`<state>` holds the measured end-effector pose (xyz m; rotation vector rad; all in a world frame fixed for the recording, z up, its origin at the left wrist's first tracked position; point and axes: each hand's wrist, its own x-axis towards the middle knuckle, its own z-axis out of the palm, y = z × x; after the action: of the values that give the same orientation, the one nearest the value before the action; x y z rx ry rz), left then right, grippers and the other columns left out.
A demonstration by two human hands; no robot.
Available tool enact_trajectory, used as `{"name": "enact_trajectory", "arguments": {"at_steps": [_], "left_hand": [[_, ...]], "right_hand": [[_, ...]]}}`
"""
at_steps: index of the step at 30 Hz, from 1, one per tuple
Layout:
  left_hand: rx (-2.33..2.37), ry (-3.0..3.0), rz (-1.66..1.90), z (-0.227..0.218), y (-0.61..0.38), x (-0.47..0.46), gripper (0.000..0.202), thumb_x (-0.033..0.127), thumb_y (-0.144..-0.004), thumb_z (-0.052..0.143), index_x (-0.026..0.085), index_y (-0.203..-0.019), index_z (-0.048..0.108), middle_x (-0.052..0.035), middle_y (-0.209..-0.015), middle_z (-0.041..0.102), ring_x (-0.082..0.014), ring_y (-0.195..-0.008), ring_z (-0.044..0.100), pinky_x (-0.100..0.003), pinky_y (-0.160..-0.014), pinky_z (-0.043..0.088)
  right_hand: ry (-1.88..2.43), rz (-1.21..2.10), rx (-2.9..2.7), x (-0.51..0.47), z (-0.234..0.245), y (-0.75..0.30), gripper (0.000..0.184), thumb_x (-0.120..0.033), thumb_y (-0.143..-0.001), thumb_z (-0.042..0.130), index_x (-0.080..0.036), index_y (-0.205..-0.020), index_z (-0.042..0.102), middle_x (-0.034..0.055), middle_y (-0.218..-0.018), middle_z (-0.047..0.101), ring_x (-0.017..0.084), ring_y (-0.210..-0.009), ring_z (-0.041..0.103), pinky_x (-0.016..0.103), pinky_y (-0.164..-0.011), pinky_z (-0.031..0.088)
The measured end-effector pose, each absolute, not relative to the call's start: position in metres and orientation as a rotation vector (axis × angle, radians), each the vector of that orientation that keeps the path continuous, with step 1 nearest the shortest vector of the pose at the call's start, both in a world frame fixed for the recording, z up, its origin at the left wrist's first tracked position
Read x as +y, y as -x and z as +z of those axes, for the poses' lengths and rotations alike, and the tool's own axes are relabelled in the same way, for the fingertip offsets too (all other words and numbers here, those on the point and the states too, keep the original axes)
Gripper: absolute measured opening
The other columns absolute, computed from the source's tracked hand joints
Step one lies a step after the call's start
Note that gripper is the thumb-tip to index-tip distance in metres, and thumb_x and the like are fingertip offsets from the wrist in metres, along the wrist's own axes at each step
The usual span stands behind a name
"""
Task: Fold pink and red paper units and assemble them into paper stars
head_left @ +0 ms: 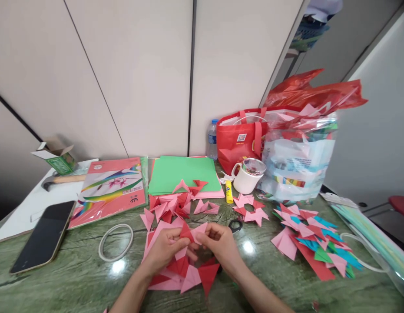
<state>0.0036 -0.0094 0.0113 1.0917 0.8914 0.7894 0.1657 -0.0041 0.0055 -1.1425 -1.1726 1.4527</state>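
Between both hands is a folded paper piece point(186, 233), red on one part and pink on another. My left hand point(167, 248) pinches its red part, thumb on top. My right hand point(219, 243) closes thumb and fingers on the pink end. Beneath the hands, red and pink folded papers point(191, 278) lie in a loose heap, partly hidden by them. Just behind sits a pile of red and pink folded units point(169, 206). To the right of it is a ring of joined pink and red pieces point(250, 209).
A phone point(42, 237), a white ring point(116, 242) and a packaged paper pad point(110, 187) lie left. Green sheets point(182, 171), a glue stick point(229, 192), a lidded mug point(247, 176) and a red bag point(237, 141) stand behind. Colourful folded papers point(314, 237) lie right.
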Motion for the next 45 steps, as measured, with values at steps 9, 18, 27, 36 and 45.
{"name": "enact_trajectory", "arguments": {"at_steps": [9, 18, 27, 36, 45], "left_hand": [[0.923, -1.000, 0.783, 0.008, -0.005, -0.010, 0.022, 0.034, -0.073, 0.065, 0.013, -0.072, 0.062, -0.0075, -0.066, 0.071, -0.0205, -0.054, 0.068, -0.029, -0.057, 0.050], [0.922, -0.981, 0.789, 0.000, -0.004, -0.010, 0.020, 0.031, -0.074, 0.064, 0.013, -0.071, 0.056, -0.0099, -0.073, 0.072, -0.0205, -0.056, 0.069, -0.027, -0.053, 0.050], [0.949, -1.042, 0.747, 0.006, -0.005, -0.007, 0.022, 0.032, -0.073, 0.064, 0.014, -0.067, 0.052, -0.0080, -0.066, 0.071, -0.0204, -0.052, 0.068, -0.026, -0.051, 0.048], [0.939, -1.078, 0.784, 0.010, -0.008, -0.006, 0.019, 0.031, -0.076, 0.061, 0.012, -0.073, 0.060, -0.0074, -0.065, 0.071, -0.0208, -0.053, 0.067, -0.029, -0.054, 0.051], [0.934, -1.097, 0.783, 0.010, -0.008, -0.007, 0.021, 0.033, -0.073, 0.064, 0.012, -0.070, 0.062, -0.0070, -0.064, 0.070, -0.0202, -0.054, 0.067, -0.028, -0.055, 0.050]], "right_hand": [[1.194, 1.494, -1.153, -0.002, -0.011, -0.168, 0.033, -0.042, -0.064, 0.069, -0.016, -0.056, 0.051, -0.0036, -0.049, 0.047, 0.009, -0.047, 0.040, 0.021, -0.047, 0.032], [1.181, 1.575, -1.073, -0.003, -0.008, -0.166, 0.033, -0.045, -0.062, 0.071, -0.014, -0.068, 0.061, -0.0005, -0.057, 0.056, 0.010, -0.048, 0.044, 0.022, -0.046, 0.037], [1.246, 1.521, -1.152, -0.002, -0.006, -0.167, 0.036, -0.047, -0.060, 0.071, -0.014, -0.054, 0.056, -0.0015, -0.046, 0.053, 0.011, -0.046, 0.047, 0.022, -0.046, 0.035], [1.219, 1.455, -1.131, -0.002, -0.010, -0.164, 0.032, -0.041, -0.064, 0.069, -0.014, -0.052, 0.055, -0.0020, -0.046, 0.053, 0.009, -0.044, 0.043, 0.021, -0.044, 0.032], [1.140, 1.469, -1.175, 0.000, -0.005, -0.167, 0.026, -0.038, -0.065, 0.069, -0.015, -0.056, 0.061, -0.0023, -0.048, 0.055, 0.009, -0.044, 0.045, 0.022, -0.045, 0.039]]}}
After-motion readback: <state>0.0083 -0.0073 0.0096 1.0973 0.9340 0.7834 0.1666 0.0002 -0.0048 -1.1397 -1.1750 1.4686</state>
